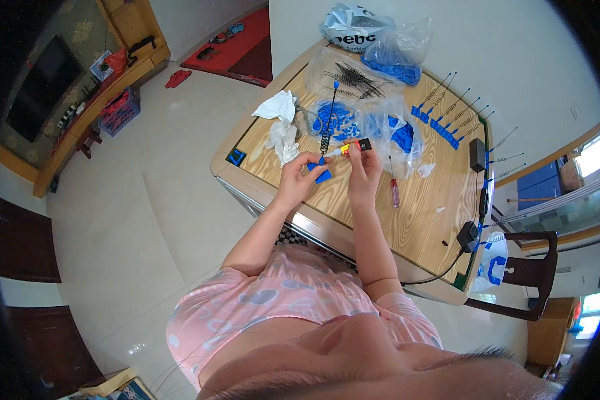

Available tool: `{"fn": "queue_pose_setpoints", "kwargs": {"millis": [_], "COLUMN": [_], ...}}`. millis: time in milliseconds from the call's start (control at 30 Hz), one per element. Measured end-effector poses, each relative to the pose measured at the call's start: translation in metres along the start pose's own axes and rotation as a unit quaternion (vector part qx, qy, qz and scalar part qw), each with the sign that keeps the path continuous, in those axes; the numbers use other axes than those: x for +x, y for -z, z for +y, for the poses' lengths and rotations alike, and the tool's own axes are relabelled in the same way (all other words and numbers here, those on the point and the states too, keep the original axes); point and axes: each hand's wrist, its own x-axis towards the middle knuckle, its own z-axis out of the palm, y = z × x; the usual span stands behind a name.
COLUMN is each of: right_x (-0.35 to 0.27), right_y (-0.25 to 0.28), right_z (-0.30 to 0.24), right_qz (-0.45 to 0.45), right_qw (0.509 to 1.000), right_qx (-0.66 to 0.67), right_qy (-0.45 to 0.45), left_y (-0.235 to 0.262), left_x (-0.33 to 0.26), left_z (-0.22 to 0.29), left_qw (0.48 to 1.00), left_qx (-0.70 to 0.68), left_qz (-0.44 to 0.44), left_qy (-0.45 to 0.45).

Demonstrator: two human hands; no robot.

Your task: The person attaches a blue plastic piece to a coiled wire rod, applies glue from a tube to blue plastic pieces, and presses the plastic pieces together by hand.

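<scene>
Pinching blue piece (323,177), partly hidden: left hand (297,178) | gripping tube (365,144), partly covered: right hand (365,176)

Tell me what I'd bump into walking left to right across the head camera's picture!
Dark screen → red slippers → left hand pinching a blue piece → right hand holding a small tube → red-handled screwdriver → white scrap → black box.

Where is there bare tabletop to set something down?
Right: between the screwdriver and the black box, though small scraps lie there. Left: a smaller patch between the left hand and the blue corner piece. Crowded: the far side, with plastic bags and a spring pile; crumpled tissues far left.
</scene>
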Motion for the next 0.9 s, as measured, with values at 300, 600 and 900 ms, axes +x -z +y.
{"fn": "queue_pose_setpoints", "kwargs": {"millis": [300,600,900], "right_x": [-0.001,-0.004,-0.006], "right_y": [-0.002,-0.005,-0.006], "right_z": [-0.001,-0.002,0.000], "right_qz": [0.010,0.022,0.040], "right_qw": [1.000,1.000,0.999], "right_qx": [-0.012,0.005,-0.005], "right_qy": [0.018,0.012,0.012], "left_y": [-0.001,-0.001,-0.003], "left_x": [0.000,0.000,0.000], "left_z": [0.001,0.001,-0.004], "left_qw": [1.000,1.000,0.997], "left_qx": [0.001,0.006,0.069], "left_qz": [0.002,-0.003,0.038], "left_qy": [0.010,0.014,-0.013]}}
